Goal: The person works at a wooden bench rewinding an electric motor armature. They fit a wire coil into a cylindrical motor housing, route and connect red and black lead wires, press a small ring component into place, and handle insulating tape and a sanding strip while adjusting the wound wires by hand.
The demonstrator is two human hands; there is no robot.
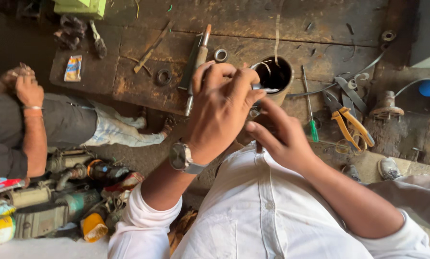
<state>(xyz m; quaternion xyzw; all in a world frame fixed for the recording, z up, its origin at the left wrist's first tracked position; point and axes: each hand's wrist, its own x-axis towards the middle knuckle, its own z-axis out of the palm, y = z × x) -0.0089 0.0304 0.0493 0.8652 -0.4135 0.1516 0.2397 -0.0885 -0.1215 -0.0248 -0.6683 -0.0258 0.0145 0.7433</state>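
The person wore a white button-front shirt (268,211) with small pale buttons down a stitched placket. Both long sleeves were pushed up and bunched in soft folds, the left sleeve (145,223) rolled thick below the elbow, the right sleeve (407,240) gathered near the elbow. On the left wrist sat a wristwatch (180,157) with a round dark dial, a metal case and a grey band. The forearms were bare below the rolled cuffs.

single head view, steep downward, close over workbench (143,86).
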